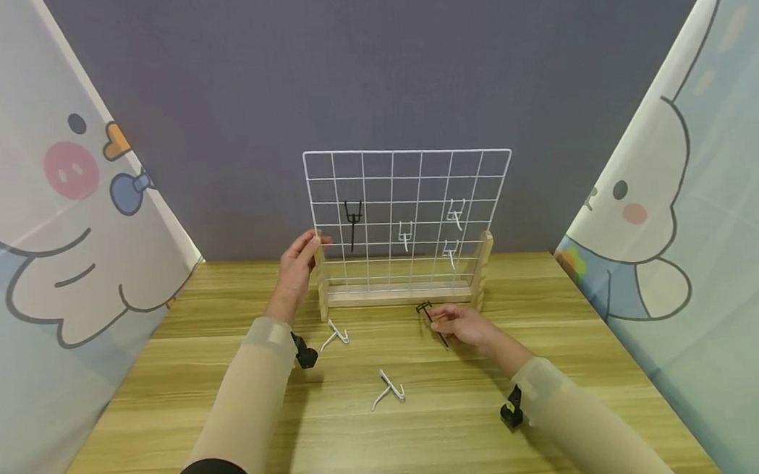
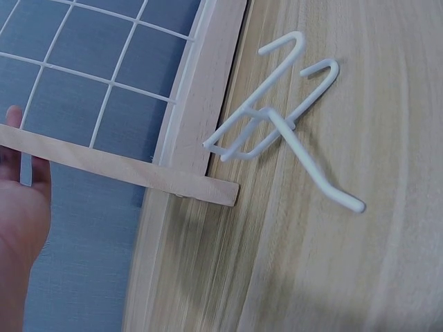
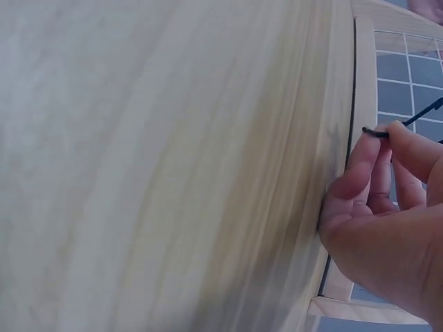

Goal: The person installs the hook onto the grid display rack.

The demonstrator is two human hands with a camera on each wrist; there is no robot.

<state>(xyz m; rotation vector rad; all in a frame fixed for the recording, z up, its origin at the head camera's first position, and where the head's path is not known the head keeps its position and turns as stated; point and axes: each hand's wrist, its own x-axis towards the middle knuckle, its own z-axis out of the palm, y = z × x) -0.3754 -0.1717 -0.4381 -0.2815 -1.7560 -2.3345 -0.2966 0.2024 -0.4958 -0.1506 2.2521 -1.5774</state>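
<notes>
A white wire grid panel (image 1: 405, 150) stands upright in a wooden base (image 1: 399, 294) on the table. My left hand (image 1: 294, 267) grips the base's left wooden post (image 1: 322, 288), with fingers on both sides of it in the left wrist view. Between the thumb and fingers of my right hand (image 1: 468, 327) is a black metal hook (image 1: 425, 308), pinched by its rod in front of the base's right half. Another black hook (image 1: 353, 218) hangs on the grid's left part. Several white hooks, one of them low at the right (image 1: 450, 253), hang towards the middle and right.
Two loose white hooks lie on the wood-grain table (image 1: 457, 435): one hook (image 1: 335, 333) near the base's left foot, the other hook (image 1: 389, 389) closer to me. A dark wall (image 1: 408, 61) rises behind. Cartoon-printed cloths flank both sides.
</notes>
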